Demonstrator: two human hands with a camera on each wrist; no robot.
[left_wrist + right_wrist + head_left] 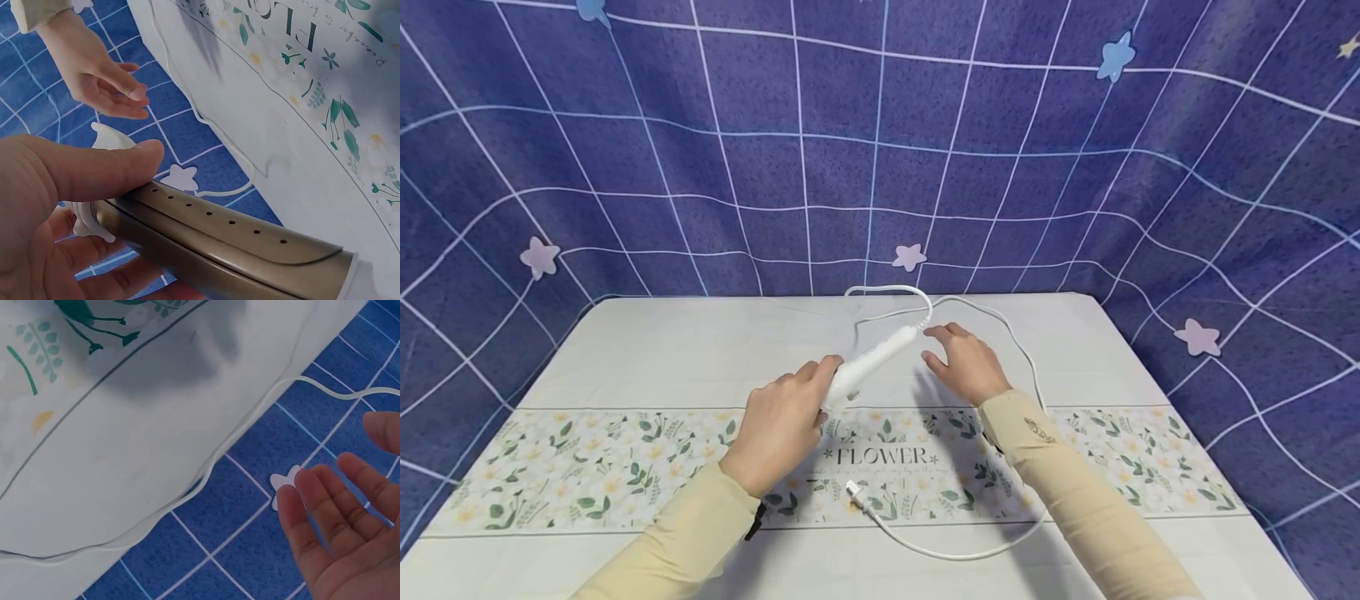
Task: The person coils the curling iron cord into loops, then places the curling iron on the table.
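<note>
My left hand (pixel 778 421) grips a curling iron (pixel 871 363) and holds it aslant over the table, white handle up and to the right. In the left wrist view its bronze barrel (pixel 250 250) shows a row of small holes, and the thumb lies over one end beside a flared white piece (pixel 111 136). Just off the handle's cord end is my right hand (pixel 966 367), fingers loosely bent and apart from the iron. The right wrist view shows the palm and fingers (pixel 325 519) holding nothing. The left fingers partly hide the barrel in the head view.
A white cord (pixel 1026 354) loops from the handle along the table's back and right, passing under the right forearm. Its plug (pixel 854 492) lies near the front middle. The tablecloth (pixel 700 342) has a floral band. A blue gridded curtain (pixel 835 167) hangs behind.
</note>
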